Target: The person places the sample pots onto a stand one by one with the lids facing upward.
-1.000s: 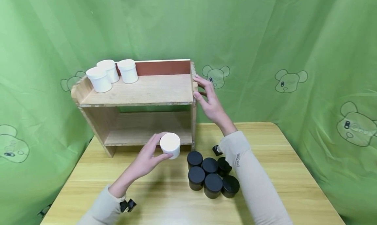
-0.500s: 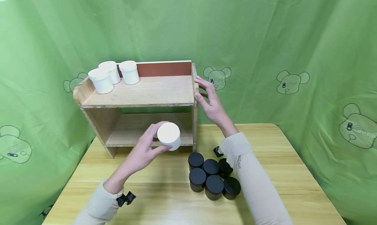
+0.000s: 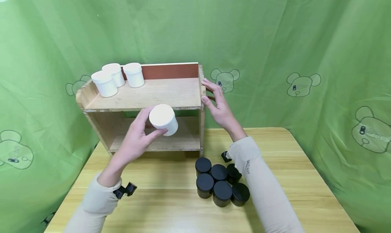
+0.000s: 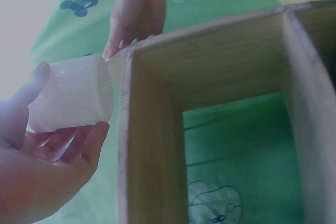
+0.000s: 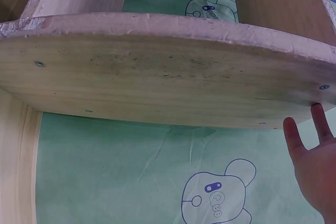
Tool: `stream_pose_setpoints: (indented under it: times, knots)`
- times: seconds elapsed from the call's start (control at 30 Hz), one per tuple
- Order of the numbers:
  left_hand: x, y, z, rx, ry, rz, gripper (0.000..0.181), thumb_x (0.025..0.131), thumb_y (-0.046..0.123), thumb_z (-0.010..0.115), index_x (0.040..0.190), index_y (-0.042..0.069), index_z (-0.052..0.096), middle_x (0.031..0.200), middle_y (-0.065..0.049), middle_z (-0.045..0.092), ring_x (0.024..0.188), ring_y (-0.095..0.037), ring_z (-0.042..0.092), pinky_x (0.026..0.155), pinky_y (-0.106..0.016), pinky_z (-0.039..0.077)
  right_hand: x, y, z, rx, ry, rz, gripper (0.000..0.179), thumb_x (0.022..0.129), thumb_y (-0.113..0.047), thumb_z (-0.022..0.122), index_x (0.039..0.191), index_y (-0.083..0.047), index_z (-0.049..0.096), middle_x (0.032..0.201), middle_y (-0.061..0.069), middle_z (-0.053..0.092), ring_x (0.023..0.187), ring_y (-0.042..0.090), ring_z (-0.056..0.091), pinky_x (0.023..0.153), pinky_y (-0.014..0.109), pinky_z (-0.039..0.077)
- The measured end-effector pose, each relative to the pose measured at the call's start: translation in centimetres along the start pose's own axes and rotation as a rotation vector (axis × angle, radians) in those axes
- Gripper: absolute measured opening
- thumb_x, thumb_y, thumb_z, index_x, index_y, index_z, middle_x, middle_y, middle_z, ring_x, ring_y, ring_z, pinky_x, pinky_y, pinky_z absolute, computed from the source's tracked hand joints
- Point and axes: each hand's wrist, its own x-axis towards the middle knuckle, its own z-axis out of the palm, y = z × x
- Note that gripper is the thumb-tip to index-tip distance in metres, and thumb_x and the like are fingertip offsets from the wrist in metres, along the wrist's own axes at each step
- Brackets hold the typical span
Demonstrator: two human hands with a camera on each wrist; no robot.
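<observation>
My left hand (image 3: 134,138) grips a white lidded jar (image 3: 164,120) between thumb and fingers, held slightly tilted in the air before the wooden shelf (image 3: 143,109). In the left wrist view the jar (image 4: 71,94) appears beside the shelf's edge, apart from it. My right hand (image 3: 220,105) rests its fingertips against the shelf's right side panel, near the top; the right wrist view shows fingers (image 5: 294,135) at that panel (image 5: 157,77). On the top board, three white jars (image 3: 104,83) stand together at the left end.
Several black lidded jars (image 3: 222,193) stand in a cluster on the wooden table (image 3: 152,209), right of the middle and below the right forearm. A green curtain (image 3: 259,39) with bear drawings hangs behind and around the table.
My left hand has lifted the white jar from low before the lower board up and to the left, close to the top board's front edge. The right hand stays at the side panel.
</observation>
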Motion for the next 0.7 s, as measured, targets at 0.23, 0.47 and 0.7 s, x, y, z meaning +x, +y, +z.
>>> stream_pose_setpoints:
  times: [0.23, 0.47, 0.7]
  knots:
    - [1.7, 0.1, -1.6, 0.017, 0.079, 0.000, 0.070, 0.090, 0.009, 0.081, 0.151, 0.010, 0.047, 0.141, -0.010, 0.058, 0.126, -0.020, 0.055, 0.089, -0.025, 0.056, 0.1, 1.3, 0.0, 0.000, 0.007, -0.001, 0.049, 0.108, -0.009, 0.049, 0.155, -0.005, 0.036, 0.168, 0.017, 0.025, 0.148, 0.039, 0.037, 0.120, 0.058, 0.036]
    - [3.3, -0.8, -3.0, 0.006, 0.144, -0.008, 0.067, 0.094, 0.010, 0.077, 0.152, 0.011, 0.044, 0.142, -0.010, 0.055, 0.126, -0.019, 0.054, 0.087, -0.020, 0.054, 0.4, 3.8, 0.1, -0.021, 0.007, -0.013, 0.050, 0.109, -0.017, 0.051, 0.157, -0.023, 0.038, 0.169, -0.001, 0.026, 0.148, 0.028, 0.038, 0.119, 0.054, 0.038]
    - [4.9, -1.3, -4.2, -0.010, 0.206, -0.043, 0.062, 0.095, 0.012, 0.076, 0.149, 0.009, 0.047, 0.143, -0.009, 0.052, 0.126, -0.016, 0.051, 0.088, -0.018, 0.056, 0.5, 4.0, 0.1, -0.020, 0.013, -0.025, 0.050, 0.109, -0.016, 0.051, 0.157, -0.022, 0.038, 0.169, 0.001, 0.027, 0.148, 0.029, 0.039, 0.119, 0.058, 0.038]
